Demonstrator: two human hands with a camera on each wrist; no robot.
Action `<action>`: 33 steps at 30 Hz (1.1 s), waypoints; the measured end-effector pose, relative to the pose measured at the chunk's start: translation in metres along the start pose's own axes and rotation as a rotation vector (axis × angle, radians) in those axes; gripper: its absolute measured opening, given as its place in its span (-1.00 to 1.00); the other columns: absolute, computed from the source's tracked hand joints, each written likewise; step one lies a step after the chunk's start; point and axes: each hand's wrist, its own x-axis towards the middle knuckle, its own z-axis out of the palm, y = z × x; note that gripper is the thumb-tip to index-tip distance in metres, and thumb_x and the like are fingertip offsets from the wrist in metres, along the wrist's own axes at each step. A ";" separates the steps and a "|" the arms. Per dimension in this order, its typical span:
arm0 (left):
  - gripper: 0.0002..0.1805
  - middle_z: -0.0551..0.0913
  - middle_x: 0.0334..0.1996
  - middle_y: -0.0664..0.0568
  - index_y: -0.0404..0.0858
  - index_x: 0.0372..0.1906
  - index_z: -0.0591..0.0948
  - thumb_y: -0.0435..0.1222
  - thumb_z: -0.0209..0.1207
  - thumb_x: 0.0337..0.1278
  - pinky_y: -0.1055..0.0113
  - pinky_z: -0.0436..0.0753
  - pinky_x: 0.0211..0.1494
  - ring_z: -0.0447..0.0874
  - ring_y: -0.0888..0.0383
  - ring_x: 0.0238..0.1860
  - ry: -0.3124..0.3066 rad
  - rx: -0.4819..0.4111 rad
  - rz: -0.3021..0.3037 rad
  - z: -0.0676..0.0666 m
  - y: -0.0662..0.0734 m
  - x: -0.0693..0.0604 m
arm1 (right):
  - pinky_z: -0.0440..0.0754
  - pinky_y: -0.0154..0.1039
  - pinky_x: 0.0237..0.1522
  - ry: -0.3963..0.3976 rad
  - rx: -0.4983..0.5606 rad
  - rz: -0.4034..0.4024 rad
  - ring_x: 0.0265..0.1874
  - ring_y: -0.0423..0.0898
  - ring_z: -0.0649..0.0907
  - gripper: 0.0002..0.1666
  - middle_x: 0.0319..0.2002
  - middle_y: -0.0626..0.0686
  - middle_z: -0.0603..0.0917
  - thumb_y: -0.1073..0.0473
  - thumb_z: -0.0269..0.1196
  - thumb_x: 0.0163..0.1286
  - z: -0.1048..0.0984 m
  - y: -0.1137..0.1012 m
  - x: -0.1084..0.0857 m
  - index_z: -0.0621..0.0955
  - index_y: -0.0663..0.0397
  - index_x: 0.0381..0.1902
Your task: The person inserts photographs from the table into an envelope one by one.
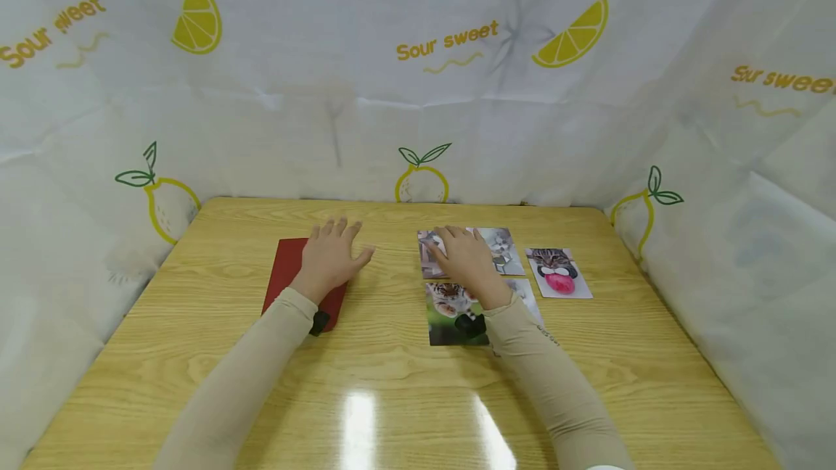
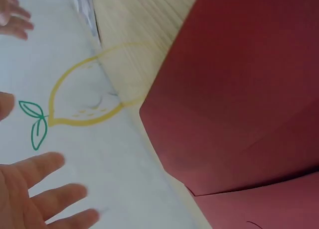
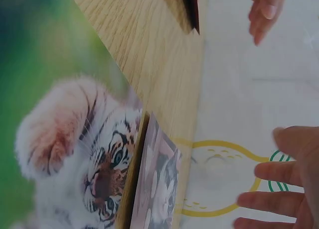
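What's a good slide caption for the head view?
Left hand over a red folder, right hand over photos, and a cat picture at the right on a wooden table.

On the wooden tabletop (image 1: 392, 383), a red folder (image 1: 284, 261) lies beneath a person's outspread left grip (image 1: 329, 260), while the right grip (image 1: 466, 256) is above a cluster of pictures (image 1: 451, 299), with a cat picture (image 1: 558, 274) lying just beside them.

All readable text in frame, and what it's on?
"Sour sweet": left print on the white cloth
"Sour sweet": middle print, same cloth
"Sour swee": right print, same cloth, cut by the frame edge
Dark marks on the right sleeve: too small to read
Red folder, picture cards: none legible
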 end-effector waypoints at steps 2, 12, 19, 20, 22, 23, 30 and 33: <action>-0.30 0.37 0.37 -0.17 -0.08 0.43 0.34 0.20 -0.09 0.33 -0.05 0.48 0.26 0.45 -0.17 0.27 -0.025 0.003 -0.008 0.000 0.001 0.000 | 0.62 0.04 -0.01 -0.015 0.004 -0.008 -0.05 0.08 0.67 -0.43 0.15 0.17 0.61 -0.14 0.02 0.51 0.000 0.001 0.000 0.45 0.02 0.33; -0.52 0.73 -0.44 -0.07 -0.12 0.29 0.52 -0.03 0.04 0.37 0.38 0.28 -0.74 0.26 0.21 -0.79 -0.120 -0.043 -0.046 -0.005 0.004 -0.001 | 0.41 -0.30 -0.64 -0.146 0.114 0.026 -0.42 -0.11 0.69 -0.50 -0.01 0.09 0.70 -0.07 0.04 0.51 -0.011 0.003 -0.004 0.48 0.02 0.28; -0.53 0.64 -0.56 0.09 -0.14 0.29 0.50 -0.07 0.04 0.38 0.37 0.30 -0.69 0.39 0.21 -0.68 -0.157 -0.093 -0.008 -0.013 -0.009 -0.004 | 0.32 -0.33 -0.70 -0.152 0.180 0.070 -0.64 -0.19 0.57 -0.52 0.00 0.08 0.70 -0.07 0.04 0.52 -0.021 0.023 -0.016 0.47 -0.03 0.29; -0.53 0.69 -0.44 0.06 -0.15 0.29 0.51 -0.08 0.04 0.38 0.36 0.31 -0.67 0.42 0.20 -0.65 -0.160 -0.111 -0.003 -0.015 -0.013 -0.005 | 0.33 -0.32 -0.69 -0.144 0.190 0.073 -0.65 -0.18 0.57 -0.52 0.00 0.09 0.70 -0.06 0.03 0.52 -0.023 0.028 -0.018 0.48 -0.02 0.29; -0.53 0.73 -0.23 -0.03 -0.18 0.29 0.50 -0.09 0.03 0.38 0.35 0.34 -0.63 0.48 0.17 -0.58 -0.159 -0.137 0.011 -0.017 -0.023 -0.007 | 0.40 -0.29 -0.65 -0.138 0.206 0.090 -0.57 -0.16 0.62 -0.51 0.03 0.11 0.69 -0.07 0.00 0.54 -0.028 0.043 -0.025 0.47 -0.01 0.29; -0.53 0.72 -0.14 -0.08 -0.18 0.29 0.51 -0.10 0.03 0.38 0.33 0.38 -0.60 0.53 0.15 -0.53 -0.155 -0.150 0.015 -0.019 -0.028 -0.008 | 0.46 -0.27 -0.61 -0.130 0.206 0.103 -0.50 -0.12 0.66 -0.51 0.03 0.12 0.68 -0.07 -0.01 0.54 -0.031 0.050 -0.028 0.48 -0.01 0.29; -0.54 0.60 0.13 -0.23 -0.28 0.27 0.50 -0.15 0.03 0.39 -0.08 0.59 0.05 0.60 -0.16 0.09 -0.138 -0.149 0.042 -0.026 -0.070 -0.016 | 0.62 0.13 -0.13 -0.095 0.260 0.158 -0.01 0.23 0.65 -0.51 0.08 0.30 0.62 0.00 -0.03 0.56 -0.041 0.115 -0.051 0.45 0.17 0.27; -0.53 0.53 0.20 -0.29 -0.32 0.28 0.48 -0.18 0.02 0.40 -0.15 0.50 0.17 0.51 -0.24 0.19 -0.159 -0.175 0.050 -0.029 -0.085 -0.019 | 0.57 0.19 -0.02 -0.073 0.302 0.173 0.01 0.31 0.62 -0.52 0.05 0.37 0.61 0.07 -0.01 0.55 -0.040 0.142 -0.060 0.45 0.29 0.24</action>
